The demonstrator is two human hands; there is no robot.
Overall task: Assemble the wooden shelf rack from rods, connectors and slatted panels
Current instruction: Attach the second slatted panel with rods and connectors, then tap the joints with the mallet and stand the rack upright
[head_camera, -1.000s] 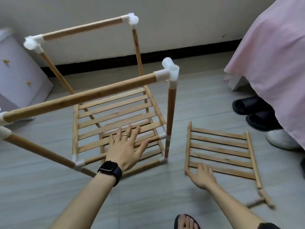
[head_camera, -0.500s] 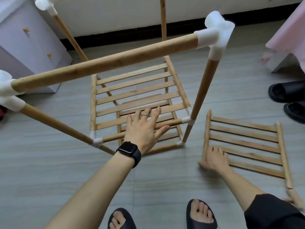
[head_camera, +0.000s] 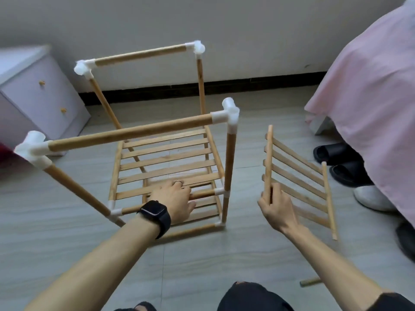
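Roughly in the middle of the grey floor (head_camera: 67, 248) stands the rack (head_camera: 130, 133), part built. It has four upright rods (head_camera: 230, 167), two top rods (head_camera: 141, 55), one in front and one at the back, and four white corner connectors (head_camera: 229, 113) at the top. Smaller white joints show lower down on the two front uprights; any at the back are hidden behind slats.

Inside the frame, one slatted panel (head_camera: 166, 158) lies flat at mid height. A second panel (head_camera: 204, 217) lies under it near the floor, mostly covered by the upper one and by the left hand (head_camera: 173, 200). That hand wears a ring (head_camera: 178, 182) and a black watch (head_camera: 155, 213). It lies over the front crossbar (head_camera: 204, 195) at mid height, fingers curled down around it.

The right hand (head_camera: 277, 212) grips the near side rail of a third, loose panel (head_camera: 268, 158) just right of the rack. This panel is tilted up, its far lower corner at the floor. The hand covers part of its slats, so I cannot count them surely.

A lavender cabinet (head_camera: 33, 104) at the left shows two round knobs (head_camera: 42, 83); its drawers are closed and its left side is cut off. At the right, under a pink cloth (head_camera: 370, 97), are two black slippers (head_camera: 332, 152) and one white shoe (head_camera: 370, 198), all partly hidden. One short stick (head_camera: 311, 282) lies on the floor, blurred.
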